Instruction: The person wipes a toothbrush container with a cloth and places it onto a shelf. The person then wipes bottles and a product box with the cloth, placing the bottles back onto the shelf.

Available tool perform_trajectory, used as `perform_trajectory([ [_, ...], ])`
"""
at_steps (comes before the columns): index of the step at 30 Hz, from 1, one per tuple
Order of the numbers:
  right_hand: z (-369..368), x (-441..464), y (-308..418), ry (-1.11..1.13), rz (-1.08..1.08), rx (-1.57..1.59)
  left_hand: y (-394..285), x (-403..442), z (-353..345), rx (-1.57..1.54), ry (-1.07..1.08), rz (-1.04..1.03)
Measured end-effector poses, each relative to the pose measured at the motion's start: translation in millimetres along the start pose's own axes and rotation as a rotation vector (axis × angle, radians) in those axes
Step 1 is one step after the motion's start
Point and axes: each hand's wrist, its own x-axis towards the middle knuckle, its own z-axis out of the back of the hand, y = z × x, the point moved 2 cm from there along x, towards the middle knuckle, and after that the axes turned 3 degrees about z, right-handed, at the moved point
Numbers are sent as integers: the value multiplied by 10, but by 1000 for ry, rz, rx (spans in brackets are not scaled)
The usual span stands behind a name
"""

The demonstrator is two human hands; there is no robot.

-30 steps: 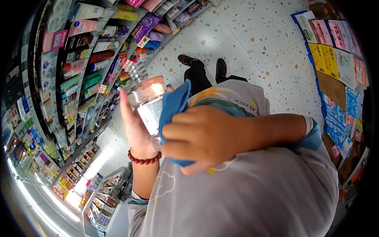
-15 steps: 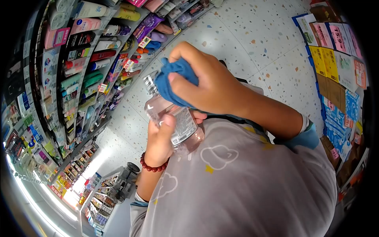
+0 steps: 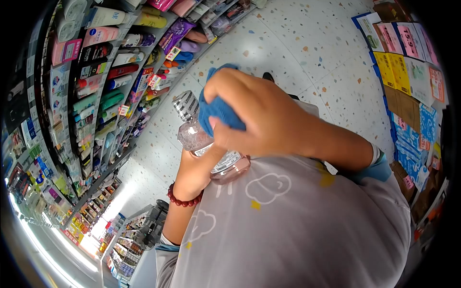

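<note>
A clear bottle of pinkish liquid (image 3: pixel 230 172) with a silver cap (image 3: pixel 186 105) and a white printed label leans to the upper left before my body. My left hand (image 3: pixel 194 168), with a red bead bracelet on the wrist, is closed round the bottle's middle. Bunched in my right hand (image 3: pixel 257 113) is a blue cloth (image 3: pixel 218 113), which lies against the bottle's upper right side. The right hand covers part of the bottle and of my left hand's fingers.
Shelves of tubes, bottles and packets (image 3: pixel 110 72) run along the left. At the right stand cardboard boxes (image 3: pixel 402 105) with price signs. Speckled floor (image 3: pixel 288 43) lies between, with one shoe showing. A wire rack (image 3: pixel 127 245) stands at lower left.
The bottle has turned from its label-forward pose a second ago and now shows its cap at upper left. Since half a second ago, my right hand and the cloth have moved slightly down along it.
</note>
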Motion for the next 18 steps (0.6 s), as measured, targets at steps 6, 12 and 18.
perform_trajectory([
  [6,13,174,305,77,297,-391,-163,17,-103,603,-59,-225],
  [12,372,746,179,926,-48,-206,-222,137,-511,796,136,-253],
  [18,372,392,-318,857,-377,720,-143,100,-369,724,176,-88],
])
